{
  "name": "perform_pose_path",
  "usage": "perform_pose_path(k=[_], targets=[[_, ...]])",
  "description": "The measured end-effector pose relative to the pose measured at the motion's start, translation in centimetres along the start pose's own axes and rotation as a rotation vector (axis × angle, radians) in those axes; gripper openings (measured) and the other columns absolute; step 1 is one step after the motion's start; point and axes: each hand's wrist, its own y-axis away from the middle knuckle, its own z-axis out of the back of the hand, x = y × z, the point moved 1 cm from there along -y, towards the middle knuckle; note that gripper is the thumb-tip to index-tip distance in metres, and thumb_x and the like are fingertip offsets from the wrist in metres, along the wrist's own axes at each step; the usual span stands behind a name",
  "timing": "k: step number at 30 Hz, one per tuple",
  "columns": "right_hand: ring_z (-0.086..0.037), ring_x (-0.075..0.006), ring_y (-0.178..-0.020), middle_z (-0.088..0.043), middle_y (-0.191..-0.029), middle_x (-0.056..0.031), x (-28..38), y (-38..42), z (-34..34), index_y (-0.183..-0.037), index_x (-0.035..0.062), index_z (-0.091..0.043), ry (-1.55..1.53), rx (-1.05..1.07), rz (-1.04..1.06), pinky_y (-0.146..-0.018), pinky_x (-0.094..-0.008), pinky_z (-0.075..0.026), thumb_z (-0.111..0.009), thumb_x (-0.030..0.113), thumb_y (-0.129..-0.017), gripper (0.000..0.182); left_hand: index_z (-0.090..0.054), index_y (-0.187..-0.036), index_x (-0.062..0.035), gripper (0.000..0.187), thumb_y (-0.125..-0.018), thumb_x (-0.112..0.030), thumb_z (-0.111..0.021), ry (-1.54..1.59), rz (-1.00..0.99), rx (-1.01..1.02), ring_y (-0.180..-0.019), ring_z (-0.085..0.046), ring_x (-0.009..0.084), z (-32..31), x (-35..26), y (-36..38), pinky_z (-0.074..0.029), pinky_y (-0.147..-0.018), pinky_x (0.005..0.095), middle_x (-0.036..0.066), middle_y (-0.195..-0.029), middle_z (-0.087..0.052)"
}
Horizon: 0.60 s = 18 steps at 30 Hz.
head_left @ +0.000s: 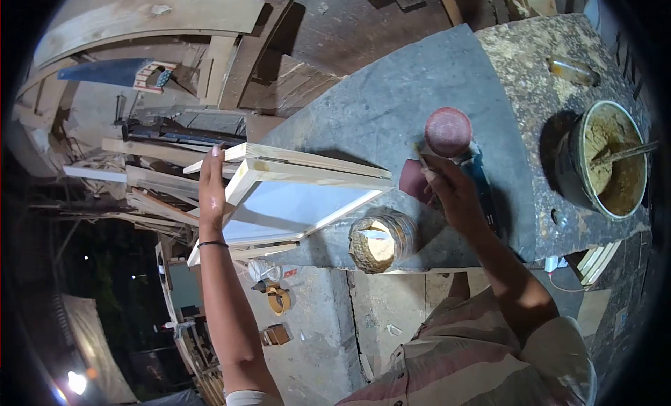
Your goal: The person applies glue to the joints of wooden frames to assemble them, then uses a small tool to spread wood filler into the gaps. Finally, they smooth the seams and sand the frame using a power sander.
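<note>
A light wooden frame (321, 170) with a pale panel stands tilted on the grey work surface. My left hand (212, 186) rests along its left end, fingers against the wood; whether they grip it is unclear. My right hand (451, 191) is closed in a pinch on something small and thin whose tip shows at the fingers. Beneath and beside it lie a reddish sandpaper piece (414, 180) and a sander with a round red pad (448, 132). Nearer me stands an open jar (381, 244) with pale contents and a flat blade in it.
On the right, a bucket (583, 161) of yellowish paste holds a stick. A small bottle (573, 71) lies beyond it. A handsaw (115, 73) and wooden boards are at upper left. A tape roll (278, 301) lies on the floor.
</note>
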Motion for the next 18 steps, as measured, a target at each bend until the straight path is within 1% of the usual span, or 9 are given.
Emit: perform_pose_path(k=[4, 9, 10, 12, 13, 14, 15, 17, 18], targets=[[-0.059, -0.0080, -0.077, -0.063, -0.106, -0.0061, 0.7, 1.2, 0.5, -0.131, 0.0045, -0.062, 0.011, 0.017, -0.024, -0.065, -0.0242, -0.051, -0.056, 0.012, -0.102, 0.031, -0.059, -0.137, 0.0003, 0.059, -0.106, -0.048, -0.047, 0.008, 0.003, -0.006, -0.128, -0.052, 0.0247, 0.4, 1.1, -0.6, -0.034, -0.112, 0.0326, 0.016, -0.136, -0.060], [-0.063, -0.0136, -0.087, -0.064, -0.108, -0.0079, 5.0, 3.8, 4.4, -0.128, 0.0048, -0.063, 0.093, 0.007, 0.046, -0.076, -0.0279, -0.053, -0.060, 0.010, -0.098, 0.030, -0.059, -0.139, -0.0074, 0.057, -0.105, -0.051, -0.046, -0.059, -0.021, 0.017, -0.111, -0.051, 0.0178, -0.1, -0.6, 0.1, -0.039, -0.093, 0.0269, 0.007, -0.129, -0.061], [-0.064, -0.0149, -0.090, -0.064, -0.109, -0.0082, 6.7, 4.4, 5.6, -0.127, 0.0038, -0.063, 0.203, 0.017, 0.063, -0.080, -0.0290, -0.052, -0.064, 0.009, -0.096, 0.031, -0.058, -0.140, -0.0060, 0.059, -0.105, -0.052, -0.045, -0.045, 0.016, 0.022, -0.120, -0.052, 0.0205, 0.0, -0.4, 0.1, -0.039, -0.101, 0.0290, 0.009, -0.134, -0.061], [-0.064, -0.0163, -0.093, -0.065, -0.110, -0.0085, 10.0, 5.4, 8.0, -0.126, 0.0028, -0.063, 0.327, 0.025, 0.079, -0.084, -0.0301, -0.051, -0.067, 0.008, -0.094, 0.033, -0.056, -0.142, -0.0049, 0.061, -0.106, -0.052, -0.043, -0.142, -0.052, 0.041, -0.131, -0.050, 0.0243, 0.8, 1.2, -1.0, -0.036, -0.110, 0.0319, 0.012, -0.142, -0.057], [-0.063, -0.0159, -0.094, -0.066, -0.108, -0.0085, 11.9, 5.9, 9.6, -0.123, 0.0022, -0.063, 0.410, -0.054, 0.160, -0.085, -0.0302, -0.050, -0.070, 0.007, -0.092, 0.033, -0.053, -0.144, -0.0035, 0.061, -0.107, -0.050, -0.040, -0.167, -0.076, 0.054, -0.140, -0.045, 0.0278, 1.3, 2.1, -1.4, -0.030, -0.117, 0.0344, 0.015, -0.148, -0.053], [-0.062, -0.0154, -0.095, -0.066, -0.106, -0.0084, 14.0, 6.3, 11.3, -0.121, 0.0016, -0.063, 0.510, -0.140, 0.244, -0.085, -0.0302, -0.050, -0.073, 0.007, -0.090, 0.033, -0.052, -0.145, -0.0023, 0.061, -0.107, -0.048, -0.038, -0.321, -0.197, 0.057, -0.141, -0.044, 0.0288, 2.1, 3.0, -1.6, -0.030, -0.118, 0.0353, 0.016, -0.149, -0.052], [-0.062, -0.0150, -0.095, -0.066, -0.103, -0.0079, 16.1, 6.8, 13.0, -0.119, 0.0008, -0.063, 0.545, -0.213, 0.231, -0.085, -0.0294, -0.049, -0.074, 0.008, -0.089, 0.033, -0.050, -0.146, -0.0010, 0.060, -0.108, -0.045, -0.036, -0.456, -0.327, 0.063, -0.142, -0.043, 0.0297, 2.2, 4.1, -2.0, -0.029, -0.119, 0.0362, 0.016, -0.149, -0.052], [-0.060, -0.0144, -0.095, -0.065, -0.098, -0.0070, 20.7, 8.4, 16.7, -0.114, -0.0016, -0.063, 0.706, -0.336, 0.163, -0.085, -0.0284, -0.048, -0.075, 0.008, -0.088, 0.030, -0.051, -0.146, 0.0003, 0.060, -0.108, -0.045, -0.038, -0.181, -0.163, 0.083, -0.140, -0.045, 0.0275, 2.3, 5.3, -3.4, -0.030, -0.118, 0.0356, 0.017, -0.149, -0.052], [-0.060, -0.0142, -0.094, -0.064, -0.098, -0.0073, 22.1, 9.0, 18.8, -0.112, -0.0029, -0.065, 0.835, -0.369, 0.253, -0.084, -0.0292, -0.048, -0.074, 0.007, -0.088, 0.027, -0.051, -0.145, 0.0009, 0.062, -0.107, -0.047, -0.041, -0.101, -0.078, 0.045, -0.137, -0.047, 0.0253, 1.5, 3.3, -2.2, -0.031, -0.116, 0.0345, 0.016, -0.147, -0.053]])
